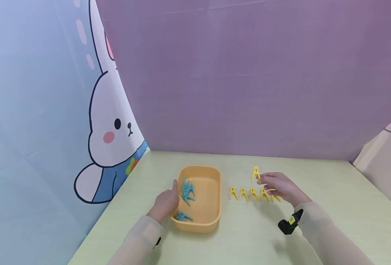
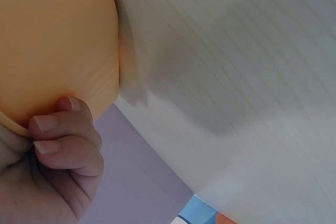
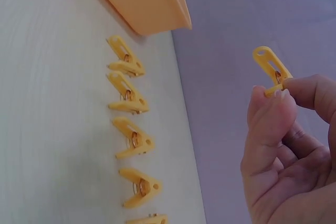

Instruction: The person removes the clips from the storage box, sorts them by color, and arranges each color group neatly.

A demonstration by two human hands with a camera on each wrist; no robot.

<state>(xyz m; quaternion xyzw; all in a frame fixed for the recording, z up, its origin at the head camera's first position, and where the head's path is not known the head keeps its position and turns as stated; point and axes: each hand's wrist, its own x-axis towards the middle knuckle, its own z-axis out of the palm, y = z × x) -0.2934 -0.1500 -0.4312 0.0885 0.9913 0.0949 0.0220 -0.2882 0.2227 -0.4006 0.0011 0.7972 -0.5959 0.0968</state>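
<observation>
Head view shows the left hand (image 1: pixel 166 202) at the near-left side of a rounded rectangular orange plastic tub (image 1: pixel 208 197), its thumb up at the rim; from the left wrist view, its fingers curl against the outer wall, holding the edge between thumb and fingers. The right hand (image 1: pixel 282 186) pinches a small yellow A-shaped plastic clip (image 1: pixel 256 171) between thumb and fingertip, the gap closed down to the clip's thickness. That clip is held above the pale wood-grain table (image 1: pixel 334 209), beyond a row of five matching yellow plastic clips (image 1: pixel 253 192) lying on it to the right of the tub (the rightmost is partly hidden by the hand in the head view). Inside the tub, blue plastic clips (image 1: pixel 187 191) lie in two clusters along the left side, too jumbled to count. Behind the table hangs a plain purple cloth (image 1: pixel 248 81).
</observation>
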